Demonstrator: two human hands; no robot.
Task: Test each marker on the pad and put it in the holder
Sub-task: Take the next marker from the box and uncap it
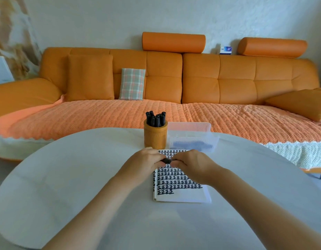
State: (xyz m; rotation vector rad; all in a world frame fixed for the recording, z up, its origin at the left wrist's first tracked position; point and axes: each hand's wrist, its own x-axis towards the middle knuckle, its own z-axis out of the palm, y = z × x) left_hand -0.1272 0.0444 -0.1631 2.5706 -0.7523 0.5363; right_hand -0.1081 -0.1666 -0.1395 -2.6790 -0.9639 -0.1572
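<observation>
A black marker [167, 160] lies level between my two hands above the far end of the white pad [181, 193]. My left hand [146, 161] grips its left end and my right hand [189, 164] grips its right end; most of the marker is hidden by my fingers. The pad is covered with rows of black test marks down to a last short row near its front left. Behind my hands stands the orange cylindrical holder [155, 136] with several black markers [156, 119] upright in it.
A clear plastic box [193, 137] with dark markers inside sits right of the holder. Everything rests on a round white table [65, 186]. An orange sofa [156, 78] with cushions runs along the wall behind the table.
</observation>
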